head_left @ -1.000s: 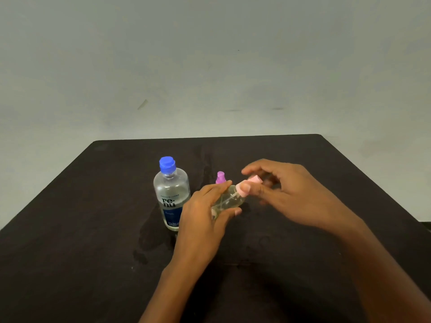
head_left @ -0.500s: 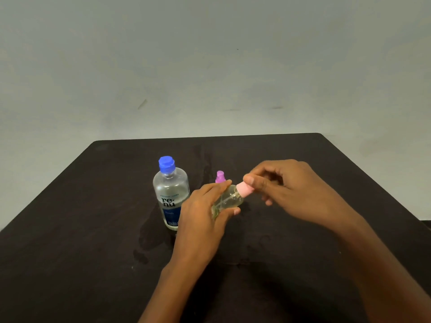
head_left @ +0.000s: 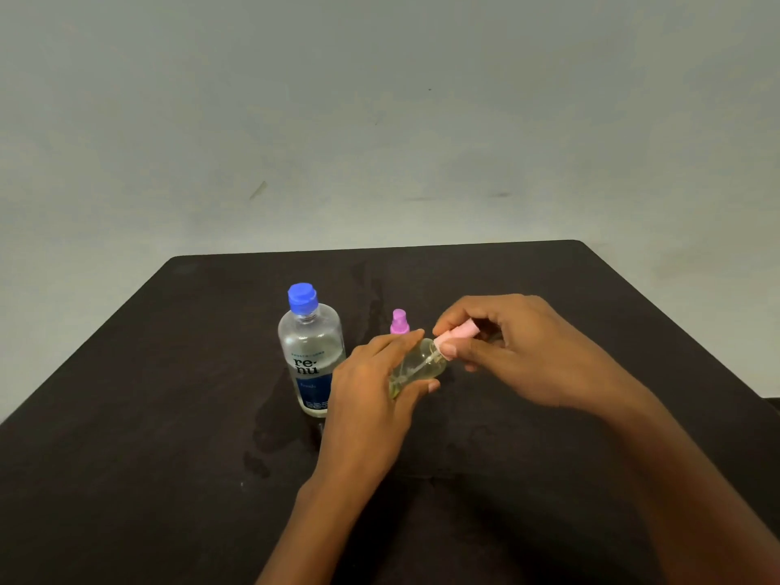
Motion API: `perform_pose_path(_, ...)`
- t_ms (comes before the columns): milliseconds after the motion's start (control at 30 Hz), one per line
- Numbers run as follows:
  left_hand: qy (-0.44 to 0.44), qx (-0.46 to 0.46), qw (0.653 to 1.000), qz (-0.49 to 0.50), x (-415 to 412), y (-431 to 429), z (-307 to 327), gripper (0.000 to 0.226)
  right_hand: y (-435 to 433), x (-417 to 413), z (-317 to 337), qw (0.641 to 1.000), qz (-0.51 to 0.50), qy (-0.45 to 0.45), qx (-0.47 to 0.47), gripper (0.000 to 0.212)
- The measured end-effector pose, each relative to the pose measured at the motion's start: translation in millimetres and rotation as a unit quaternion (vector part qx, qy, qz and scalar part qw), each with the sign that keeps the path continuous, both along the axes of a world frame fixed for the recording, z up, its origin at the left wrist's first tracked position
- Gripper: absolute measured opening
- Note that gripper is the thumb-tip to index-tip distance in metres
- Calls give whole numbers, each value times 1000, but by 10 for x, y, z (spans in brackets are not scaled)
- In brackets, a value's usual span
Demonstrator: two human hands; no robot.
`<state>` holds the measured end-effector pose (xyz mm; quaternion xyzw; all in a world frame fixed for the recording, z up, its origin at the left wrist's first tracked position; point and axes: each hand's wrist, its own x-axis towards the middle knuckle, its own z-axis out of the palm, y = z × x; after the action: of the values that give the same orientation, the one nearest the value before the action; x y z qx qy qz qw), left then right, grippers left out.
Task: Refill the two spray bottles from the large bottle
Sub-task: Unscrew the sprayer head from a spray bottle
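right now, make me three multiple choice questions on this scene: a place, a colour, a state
1. Where is the large bottle? A) far right B) just left of the left hand C) at the near edge
2. Its cap is: A) blue B) green C) white
3. The held spray bottle's pink top is: A) lying loose B) missing C) pinched by the right hand
Answers: 1 B, it stands beside the left hand, which grips the spray bottle; 2 A, the cap is bright blue; 3 C, thumb and fingers close on it.
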<state>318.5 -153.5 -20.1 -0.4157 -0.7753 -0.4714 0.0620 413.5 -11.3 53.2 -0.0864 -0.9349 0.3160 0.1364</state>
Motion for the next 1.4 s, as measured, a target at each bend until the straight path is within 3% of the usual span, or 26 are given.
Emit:
perform_pose_path(300, -36, -1, 999, -2, -17, -19, -19, 48, 123, 95, 109, 999, 9, 41, -32, 29)
perform_pose_path(767, -113, 8, 994, -5, -31, 76, -107, 48, 476, 385, 238, 986, -101, 110, -72, 29)
perform_pose_path(1000, -134, -3, 990, -52, 17, 391, -149, 36, 709, 219, -319, 951, -279, 115, -58, 12)
perform_pose_path(1233, -171, -19, 983, -64, 29, 874, -226, 32, 804, 13, -1106, 875, -406, 165, -208, 12)
perform_pose_path(1400, -170, -56, 983, -33, 0, 1082, -277, 29, 776, -103, -1302, 878, -419, 159, -171, 15)
